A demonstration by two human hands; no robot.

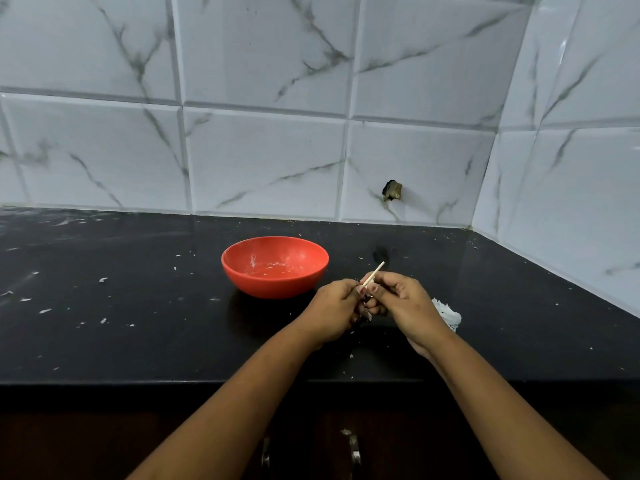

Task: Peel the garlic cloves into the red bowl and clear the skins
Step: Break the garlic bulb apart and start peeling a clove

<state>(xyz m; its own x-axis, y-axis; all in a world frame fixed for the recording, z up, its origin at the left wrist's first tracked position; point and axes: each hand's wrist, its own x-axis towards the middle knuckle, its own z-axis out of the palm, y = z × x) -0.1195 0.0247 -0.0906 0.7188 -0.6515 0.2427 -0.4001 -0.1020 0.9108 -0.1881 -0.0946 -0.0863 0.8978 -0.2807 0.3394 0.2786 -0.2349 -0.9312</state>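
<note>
The red bowl [274, 266] stands on the black counter [138, 306], with only crumbs and smears inside. Just right of and nearer than the bowl, my left hand [332, 310] and my right hand [401, 303] meet above the counter. My right hand's fingers pinch a thin pale garlic stem [373, 273] that sticks up toward the wall. My left hand's fingers curl round something small at the stem's lower end; it is mostly hidden. A heap of white garlic skins [448, 315] lies on the counter behind my right hand.
Small white skin flakes [45, 310] are scattered across the left of the counter. The marble-tiled wall [263, 161] closes the back, and a side wall [571, 188] closes the right. The counter's front edge [173, 382] runs below my forearms, with cabinet handles [353, 448] underneath.
</note>
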